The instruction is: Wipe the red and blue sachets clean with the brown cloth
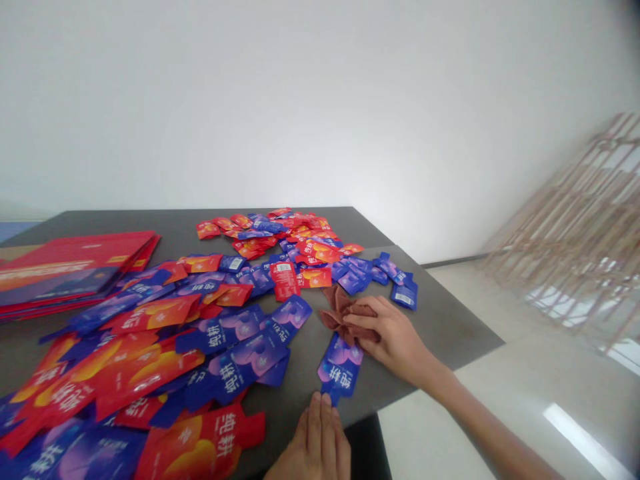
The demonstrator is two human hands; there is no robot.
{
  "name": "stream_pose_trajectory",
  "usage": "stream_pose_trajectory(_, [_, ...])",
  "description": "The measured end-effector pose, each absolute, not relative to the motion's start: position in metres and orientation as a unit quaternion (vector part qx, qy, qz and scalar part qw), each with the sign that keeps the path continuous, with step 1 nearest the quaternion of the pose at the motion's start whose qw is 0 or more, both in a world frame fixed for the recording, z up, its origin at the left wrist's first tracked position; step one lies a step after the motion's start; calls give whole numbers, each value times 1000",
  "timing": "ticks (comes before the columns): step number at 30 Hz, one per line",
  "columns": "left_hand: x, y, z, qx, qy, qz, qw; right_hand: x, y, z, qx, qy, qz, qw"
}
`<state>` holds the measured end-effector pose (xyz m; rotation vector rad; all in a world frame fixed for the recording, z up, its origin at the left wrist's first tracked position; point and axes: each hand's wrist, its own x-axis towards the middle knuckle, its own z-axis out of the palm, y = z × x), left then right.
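A blue and purple spouted pouch (341, 368) lies flat on the dark table, its narrow neck toward me. My left hand (316, 440) rests at the table's front edge, fingers stretched out, their tips on the pouch's neck. At the pouch's far end my right hand (387, 330) grips a crumpled brown cloth (336, 310), which covers part of the pouch. To the left spreads a heap of red-orange pouches (150, 373) and blue pouches (235, 367), overlapping one another.
Flat red and blue packages (75, 270) are stacked at the left. More small pouches (310, 243) lie in a pile toward the back. The table (450, 323) ends at the right above a pale floor (500, 413). A wooden lattice (575, 227) stands at far right.
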<state>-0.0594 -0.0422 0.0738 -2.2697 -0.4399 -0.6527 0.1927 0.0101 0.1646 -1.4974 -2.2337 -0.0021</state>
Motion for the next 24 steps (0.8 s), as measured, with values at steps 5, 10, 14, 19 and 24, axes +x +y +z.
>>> stream_pose_trajectory(5, [-60, -40, 69, -875, -165, -253, 378, 183, -6, 185, -481, -816, 3, 321])
stream_pose_trajectory(10, [-57, -40, 68, -868, -170, -278, 374, 158, -35, 185, -447, -877, 80, 161])
stream_pose_trajectory(14, [-55, -39, 74, -869, -178, -287, 363, 156, -36, 169, -475, -870, 55, 120])
stream_pose_trajectory(19, [-55, -38, 78, -865, -173, -279, 379, 172, -24, 165, -513, -846, 21, 141])
stream_pose_trajectory(24, [-60, -39, 81, -876, -164, -261, 371, 188, -11, 168, -530, -835, 26, 143])
